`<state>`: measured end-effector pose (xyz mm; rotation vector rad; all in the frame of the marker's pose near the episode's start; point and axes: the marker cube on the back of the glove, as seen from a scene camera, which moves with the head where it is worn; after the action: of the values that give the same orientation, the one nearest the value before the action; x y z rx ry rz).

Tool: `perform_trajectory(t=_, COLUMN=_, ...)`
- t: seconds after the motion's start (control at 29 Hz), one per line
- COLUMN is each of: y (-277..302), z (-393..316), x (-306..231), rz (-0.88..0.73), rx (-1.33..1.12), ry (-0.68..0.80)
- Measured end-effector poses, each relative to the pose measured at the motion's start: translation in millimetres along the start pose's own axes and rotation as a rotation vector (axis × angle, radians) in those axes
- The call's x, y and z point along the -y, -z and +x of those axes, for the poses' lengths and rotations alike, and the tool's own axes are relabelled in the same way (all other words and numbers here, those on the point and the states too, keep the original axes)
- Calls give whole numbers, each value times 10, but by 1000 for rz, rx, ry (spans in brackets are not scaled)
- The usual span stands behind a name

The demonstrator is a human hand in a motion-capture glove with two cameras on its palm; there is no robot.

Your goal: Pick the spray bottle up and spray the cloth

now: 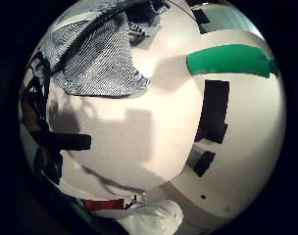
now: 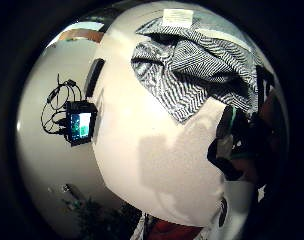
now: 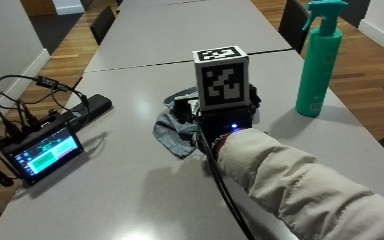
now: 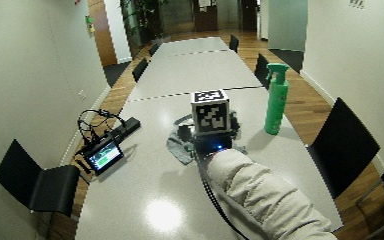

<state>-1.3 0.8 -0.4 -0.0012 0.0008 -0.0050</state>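
Where the pale padded sleeve (image 3: 298, 185) comes in from the near edge of the grey table (image 3: 132, 200), I see it lead forward to the gloved right hand (image 3: 226, 125), which hangs over the middle of the table above a crumpled grey striped cloth (image 3: 172, 131). The hand itself is mostly hidden, so I cannot tell whether its fingers are spread, pressed together or pinching anything. From the palm views the cloth (image 2: 192, 65) lies bunched on the bare table surface, off to one side of the palm rather than filling the view.

To the hand's left, near the table's left edge, a small screen (image 3: 42, 155) stands tilted, lit and showing green, with black cables (image 3: 25, 95) looped behind it.

Farther back and to the hand's right, the green spray bottle (image 3: 318, 60) stands upright on the table, well apart from the hand and the cloth, with nothing touching it. In the little finger side view the spray bottle (image 1: 230, 59) shows as a green bar beyond the cloth.
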Motion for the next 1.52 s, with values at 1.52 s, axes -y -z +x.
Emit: perform_trajectory(t=1.52, y=-711, z=2243, x=-69, rz=565, rx=1242, ry=-53)
